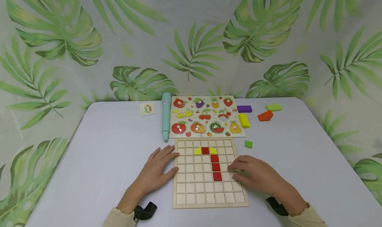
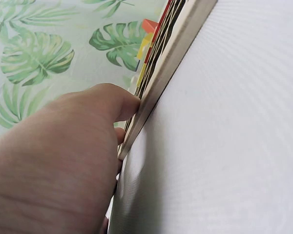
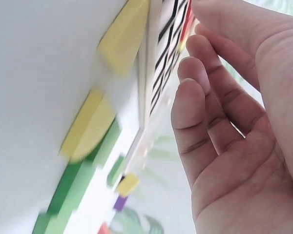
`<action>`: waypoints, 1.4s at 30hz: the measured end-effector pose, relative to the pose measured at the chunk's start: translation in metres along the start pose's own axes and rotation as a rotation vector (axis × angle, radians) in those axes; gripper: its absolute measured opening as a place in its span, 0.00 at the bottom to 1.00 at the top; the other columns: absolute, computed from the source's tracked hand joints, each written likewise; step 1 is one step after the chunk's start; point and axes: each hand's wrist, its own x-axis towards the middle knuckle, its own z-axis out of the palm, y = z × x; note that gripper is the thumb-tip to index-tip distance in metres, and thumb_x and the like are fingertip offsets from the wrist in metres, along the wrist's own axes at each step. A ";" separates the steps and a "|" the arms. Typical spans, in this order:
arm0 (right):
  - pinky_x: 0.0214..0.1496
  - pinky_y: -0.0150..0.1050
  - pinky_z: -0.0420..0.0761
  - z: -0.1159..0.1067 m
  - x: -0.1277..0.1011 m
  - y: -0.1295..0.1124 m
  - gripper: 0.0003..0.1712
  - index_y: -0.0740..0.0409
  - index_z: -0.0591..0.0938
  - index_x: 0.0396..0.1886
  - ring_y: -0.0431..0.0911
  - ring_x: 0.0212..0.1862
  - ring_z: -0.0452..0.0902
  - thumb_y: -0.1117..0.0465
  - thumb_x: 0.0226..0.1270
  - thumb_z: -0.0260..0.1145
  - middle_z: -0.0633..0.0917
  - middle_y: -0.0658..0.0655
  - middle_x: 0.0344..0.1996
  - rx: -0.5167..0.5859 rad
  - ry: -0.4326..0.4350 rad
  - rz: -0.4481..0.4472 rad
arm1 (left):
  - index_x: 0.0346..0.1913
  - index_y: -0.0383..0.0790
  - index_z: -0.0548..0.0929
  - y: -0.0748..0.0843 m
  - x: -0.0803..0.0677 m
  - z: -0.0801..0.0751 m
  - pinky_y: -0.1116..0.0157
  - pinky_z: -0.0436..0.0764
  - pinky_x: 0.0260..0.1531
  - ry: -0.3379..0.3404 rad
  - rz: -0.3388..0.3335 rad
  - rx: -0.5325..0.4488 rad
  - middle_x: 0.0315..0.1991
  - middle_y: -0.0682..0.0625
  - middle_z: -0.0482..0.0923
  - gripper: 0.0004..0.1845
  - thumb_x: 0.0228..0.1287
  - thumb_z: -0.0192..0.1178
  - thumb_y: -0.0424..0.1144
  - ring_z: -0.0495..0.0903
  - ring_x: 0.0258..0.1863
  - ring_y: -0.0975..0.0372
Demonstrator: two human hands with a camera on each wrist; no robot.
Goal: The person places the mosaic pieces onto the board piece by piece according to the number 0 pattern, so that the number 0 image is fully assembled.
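Note:
A wooden grid board point(image 1: 210, 197) lies flat on the table between the two hands. A yellow quarter-round piece point(image 1: 198, 151) stands left of a red square point(image 1: 205, 150), with another yellow one point(image 1: 213, 150) on its right. Several red squares point(image 1: 216, 167) run down a column below. My left hand point(image 1: 156, 170) rests at the board's left edge, thumb and fingertips touching the frame point(image 2: 154, 92). My right hand point(image 1: 256, 174) is over the board's right side, fingers loosely bent; the right wrist view shows nothing in its palm point(image 3: 234, 170).
A fruit puzzle board point(image 1: 207, 117) lies behind the grid, beside a teal pen-shaped stick point(image 1: 166, 117) and a small pattern card point(image 1: 147, 109). Purple point(image 1: 244, 109), yellow point(image 1: 243, 120), orange-red point(image 1: 265, 115) and green blocks point(image 1: 273, 107) are at right. The right wrist view shows yellow blocks point(image 3: 90, 124) beside the board.

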 end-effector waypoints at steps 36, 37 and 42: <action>0.47 0.36 0.86 -0.015 -0.052 0.056 0.21 0.38 0.87 0.54 0.40 0.51 0.78 0.61 0.62 0.77 0.81 0.39 0.51 0.035 -0.082 0.072 | 0.68 0.47 0.80 0.002 -0.001 0.000 0.48 0.53 0.81 0.006 0.005 -0.002 0.76 0.46 0.69 0.25 0.71 0.65 0.49 0.62 0.79 0.53; 0.47 0.35 0.86 -0.015 -0.052 0.057 0.21 0.38 0.87 0.54 0.39 0.51 0.78 0.61 0.62 0.76 0.81 0.39 0.50 0.035 -0.081 0.067 | 0.68 0.47 0.80 0.002 -0.001 0.000 0.48 0.53 0.81 0.008 0.007 0.001 0.76 0.46 0.69 0.25 0.71 0.65 0.49 0.62 0.79 0.53; 0.47 0.36 0.86 -0.015 -0.051 0.060 0.18 0.38 0.88 0.50 0.39 0.50 0.79 0.60 0.62 0.77 0.82 0.38 0.48 0.015 -0.053 0.042 | 0.67 0.46 0.80 0.002 0.000 -0.001 0.47 0.54 0.80 0.018 0.016 0.004 0.75 0.45 0.69 0.25 0.71 0.65 0.49 0.63 0.78 0.52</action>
